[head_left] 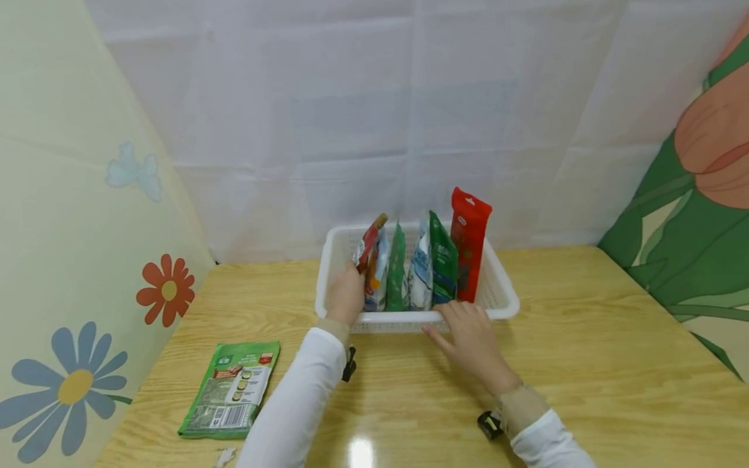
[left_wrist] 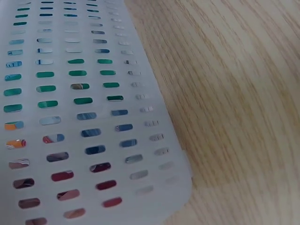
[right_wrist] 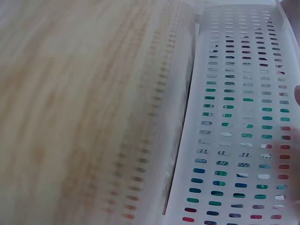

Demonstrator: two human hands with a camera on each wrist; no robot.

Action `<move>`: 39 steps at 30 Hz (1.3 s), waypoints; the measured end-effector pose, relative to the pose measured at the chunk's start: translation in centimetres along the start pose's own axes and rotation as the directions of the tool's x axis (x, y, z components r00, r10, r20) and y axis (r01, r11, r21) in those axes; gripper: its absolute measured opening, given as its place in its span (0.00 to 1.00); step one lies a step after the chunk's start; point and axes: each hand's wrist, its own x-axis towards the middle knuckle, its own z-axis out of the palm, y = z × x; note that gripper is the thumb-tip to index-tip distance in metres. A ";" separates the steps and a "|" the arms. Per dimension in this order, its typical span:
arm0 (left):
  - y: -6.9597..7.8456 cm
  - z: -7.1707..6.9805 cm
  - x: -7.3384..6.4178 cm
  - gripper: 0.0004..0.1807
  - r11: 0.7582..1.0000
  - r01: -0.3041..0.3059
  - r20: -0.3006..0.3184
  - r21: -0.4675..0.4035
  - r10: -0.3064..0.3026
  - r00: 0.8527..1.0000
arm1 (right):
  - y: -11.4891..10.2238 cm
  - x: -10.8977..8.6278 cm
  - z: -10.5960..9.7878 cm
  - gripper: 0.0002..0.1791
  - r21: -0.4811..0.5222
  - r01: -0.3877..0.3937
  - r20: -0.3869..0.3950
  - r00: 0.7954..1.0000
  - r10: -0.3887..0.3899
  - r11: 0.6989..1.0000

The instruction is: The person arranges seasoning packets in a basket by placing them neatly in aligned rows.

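A white plastic basket [head_left: 504, 286] with slotted walls stands against the back wall, holding several upright packets. My left hand [head_left: 345, 296] reaches over its front left corner and grips a red pouch [head_left: 366, 248] with a gold-brown top, which leans right; the fingertips are partly hidden. My right hand [head_left: 471, 328] holds the front rim, fingers over the edge and thumb outside. Rightward from the red pouch stand a blue-white packet [head_left: 377, 276], a green packet [head_left: 397, 273], a pale blue packet [head_left: 420, 276], a dark green packet [head_left: 443, 257] and a tall red packet [head_left: 470, 240].
A green packet with a barcode [head_left: 231, 390] lies flat on the wooden table [head_left: 597, 364], left of my left forearm. A small white scrap [head_left: 225, 457] sits by the front edge. White cloth [head_left: 363, 130] hangs behind, with flower-printed cloth on both sides.
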 end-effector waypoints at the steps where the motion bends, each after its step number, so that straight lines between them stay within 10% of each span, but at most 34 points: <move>1: 0.0 0.0 0.0 0.11 1.000 0.003 0.003 -0.004 -0.003 1.000 | 0.0 0.0 0.0 0.29 0.001 -0.001 0.002 1.000 0.001 1.000; 7: -1.3 1.1 1.2 0.15 0.998 0.054 0.057 -0.016 -0.053 0.997 | -0.2 0.0 -0.2 0.27 -0.002 -0.009 0.028 1.000 0.009 1.000; 14: -8.3 10.5 5.8 0.21 0.999 0.030 0.019 0.031 -0.031 0.999 | -0.3 0.0 -0.2 0.25 -0.008 -0.023 0.042 0.999 0.024 1.000; 23: -0.7 0.3 0.7 0.11 0.968 0.221 0.156 -0.116 -0.202 0.967 | -0.2 0.0 -0.1 0.26 -0.010 -0.012 0.024 1.000 0.012 1.000; 39: -0.8 -0.5 0.5 0.10 0.953 0.252 0.185 -0.167 -0.221 0.958 | -0.2 0.0 -0.1 0.25 0.004 -0.021 0.025 0.999 0.021 1.000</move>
